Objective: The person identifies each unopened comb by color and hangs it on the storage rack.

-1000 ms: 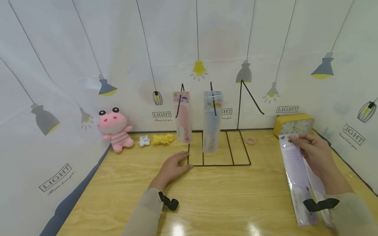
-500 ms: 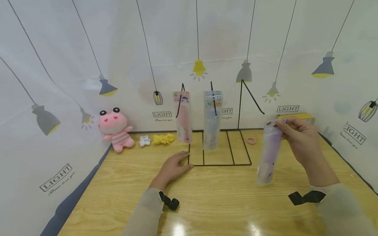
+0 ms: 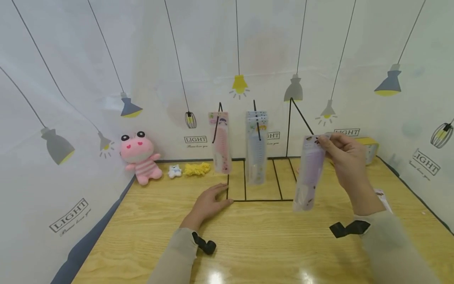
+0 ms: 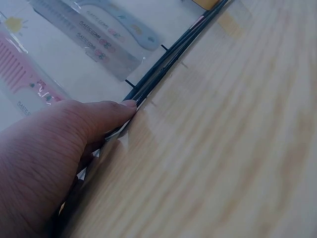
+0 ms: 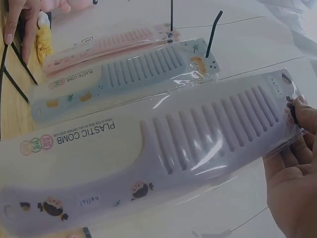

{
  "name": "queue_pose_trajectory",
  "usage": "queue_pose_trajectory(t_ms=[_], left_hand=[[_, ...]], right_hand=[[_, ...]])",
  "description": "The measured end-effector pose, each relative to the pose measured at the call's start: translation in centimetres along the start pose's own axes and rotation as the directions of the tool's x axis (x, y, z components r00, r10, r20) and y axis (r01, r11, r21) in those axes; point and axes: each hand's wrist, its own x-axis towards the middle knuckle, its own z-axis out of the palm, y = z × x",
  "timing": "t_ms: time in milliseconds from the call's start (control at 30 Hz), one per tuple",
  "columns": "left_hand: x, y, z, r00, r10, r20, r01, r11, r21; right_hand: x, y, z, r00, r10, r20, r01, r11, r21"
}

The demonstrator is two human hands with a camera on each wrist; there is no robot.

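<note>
My right hand (image 3: 345, 167) pinches the top corner of a clear-packaged purple comb (image 3: 308, 173), which hangs beside the tip of the black wire rack's right hook (image 3: 301, 116). In the right wrist view the purple comb (image 5: 213, 139) shows its teeth and printed figures, with the thumb over the header. My left hand (image 3: 209, 203) rests with its fingers extended at the left front corner of the rack's base (image 3: 262, 200). A packaged pink comb (image 3: 221, 146) hangs on the left hook. Packaged blue combs (image 3: 256, 154) hang on the middle hook.
Another purple package (image 3: 383, 199) lies on the table, partly hidden behind my right wrist. A yellow clock (image 3: 370, 144) stands behind the right hand. Along the back left are a pink plush toy (image 3: 142, 157), a small white bear (image 3: 174, 171) and a yellow bundle (image 3: 196, 169).
My right hand has carried one purple comb leftward and up from the table's right side to the right hook. The second package stays behind on the table. The left hand has kept its place.
</note>
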Motion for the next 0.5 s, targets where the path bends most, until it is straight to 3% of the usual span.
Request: queue_pose_trajectory(t_ms=[267, 500], left_hand=[[-0.1, 0.0, 0.0, 1.000, 0.002, 0.002, -0.002, 1.000, -0.009], [0.0, -0.1, -0.1, 1.000, 0.003, 0.005, -0.003, 1.000, -0.012]], right_hand=[[0.3, 0.7, 0.0, 0.999, -0.048, 0.013, 0.048, 0.999, 0.010], [0.4, 1.2, -0.4, 0.999, -0.051, 0.020, 0.052, 0.997, -0.065]])
